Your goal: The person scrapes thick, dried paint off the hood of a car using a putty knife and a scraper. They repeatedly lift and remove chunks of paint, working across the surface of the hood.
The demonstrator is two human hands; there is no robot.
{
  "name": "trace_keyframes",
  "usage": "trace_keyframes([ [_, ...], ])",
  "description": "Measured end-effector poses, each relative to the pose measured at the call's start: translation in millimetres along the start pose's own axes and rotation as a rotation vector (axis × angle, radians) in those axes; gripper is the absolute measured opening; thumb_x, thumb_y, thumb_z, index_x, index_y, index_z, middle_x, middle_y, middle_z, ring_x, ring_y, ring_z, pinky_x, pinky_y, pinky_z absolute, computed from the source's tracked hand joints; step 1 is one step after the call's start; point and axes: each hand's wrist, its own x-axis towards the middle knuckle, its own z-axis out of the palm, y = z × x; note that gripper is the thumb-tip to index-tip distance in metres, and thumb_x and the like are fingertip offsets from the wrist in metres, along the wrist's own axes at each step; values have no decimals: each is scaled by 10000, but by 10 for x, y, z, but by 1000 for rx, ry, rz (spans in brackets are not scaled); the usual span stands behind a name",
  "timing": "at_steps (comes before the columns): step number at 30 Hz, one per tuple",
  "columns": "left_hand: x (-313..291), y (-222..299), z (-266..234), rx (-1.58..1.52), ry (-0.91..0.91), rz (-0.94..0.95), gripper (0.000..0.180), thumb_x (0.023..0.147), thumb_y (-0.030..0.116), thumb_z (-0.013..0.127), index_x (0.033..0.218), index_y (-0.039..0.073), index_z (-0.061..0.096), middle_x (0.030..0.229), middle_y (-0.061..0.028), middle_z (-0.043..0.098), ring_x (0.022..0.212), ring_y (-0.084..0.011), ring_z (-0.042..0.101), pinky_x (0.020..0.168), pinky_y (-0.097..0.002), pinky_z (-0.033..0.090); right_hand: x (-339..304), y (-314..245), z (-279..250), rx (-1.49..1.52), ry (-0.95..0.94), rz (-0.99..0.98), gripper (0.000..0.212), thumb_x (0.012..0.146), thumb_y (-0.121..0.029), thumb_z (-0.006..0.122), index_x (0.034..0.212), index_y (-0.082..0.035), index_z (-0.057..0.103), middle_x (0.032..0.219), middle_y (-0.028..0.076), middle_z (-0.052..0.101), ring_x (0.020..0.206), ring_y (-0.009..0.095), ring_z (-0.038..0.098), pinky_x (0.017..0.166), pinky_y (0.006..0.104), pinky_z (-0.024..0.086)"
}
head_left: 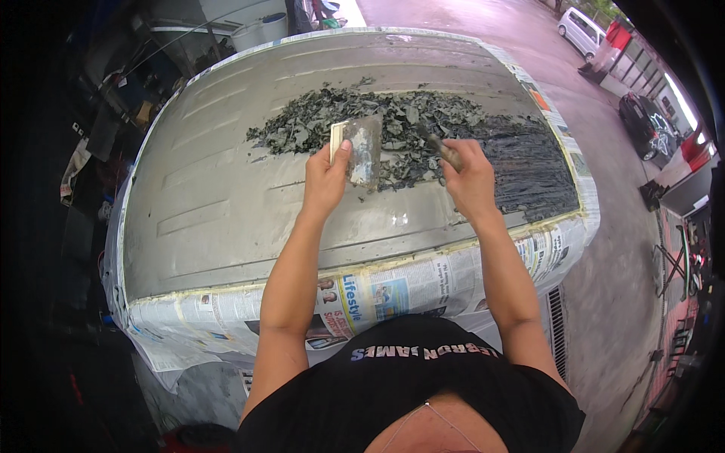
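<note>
Before me is a vehicle roof panel [219, 189], bare and dull grey over much of its surface. My left hand [326, 178] is closed around the pale edge strip of a flat, stained rectangular scraper [365, 151], held upright over the panel. In my right hand [470, 177] is the handle of a scraper [451, 155]; its dark blade points to the far left, toward the loose flakes, and its tip is hard to make out. A heap of curled dark grey paint flakes [302, 121] spreads across the middle. To the right lies a dark wrinkled coating [525, 162].
Newspaper [423, 291] taped along the edges covers the sides around the panel. At the far right stand a white van [581, 34] and a dark car [643, 124] on the concrete floor [468, 19]. A white bucket [272, 26] is at the far left, with dark clutter nearby.
</note>
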Motion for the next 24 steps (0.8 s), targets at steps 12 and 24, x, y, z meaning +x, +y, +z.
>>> trace_keyframes([
  [12, 495, 188, 80, 211, 131, 172, 444, 1101, 359, 539, 884, -14, 646, 636, 33, 506, 617, -73, 401, 538, -314, 342, -239, 109, 376, -412, -212, -473, 346, 782, 39, 672, 1069, -151, 706, 1039, 38, 655, 868, 263, 664, 672, 392, 561],
  [24, 346, 446, 12, 195, 279, 281, 380, 1082, 308, 571, 898, -11, 664, 614, -85, 551, 585, -154, 490, 558, -370, 414, 83, 30, 342, -447, -301, -365, 301, 828, -30, 708, 1121, -98, 700, 1071, 103, 676, 958, 321, 692, 756, 433, 572],
])
